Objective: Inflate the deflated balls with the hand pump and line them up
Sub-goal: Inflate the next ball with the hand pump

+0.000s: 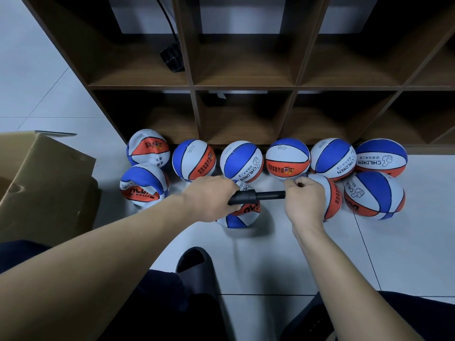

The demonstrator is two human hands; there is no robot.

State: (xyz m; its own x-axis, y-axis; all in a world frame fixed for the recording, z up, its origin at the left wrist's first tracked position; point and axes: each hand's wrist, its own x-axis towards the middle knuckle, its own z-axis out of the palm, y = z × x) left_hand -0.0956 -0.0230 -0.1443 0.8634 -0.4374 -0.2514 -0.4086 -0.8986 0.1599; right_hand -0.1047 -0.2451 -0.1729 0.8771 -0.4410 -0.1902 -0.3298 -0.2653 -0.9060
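Black hand pump [256,196] lies level betw. both hands, over a part-flat ball [242,215]. L hand [209,196] grips its barrel; R hand [304,201] fisted on the handle end.

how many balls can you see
10. Six in a row along the shelf. Four in front. The box may hide more.

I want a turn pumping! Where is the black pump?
In the head view, the pump is centre frame, held between the left hand and right hand, over the balls.
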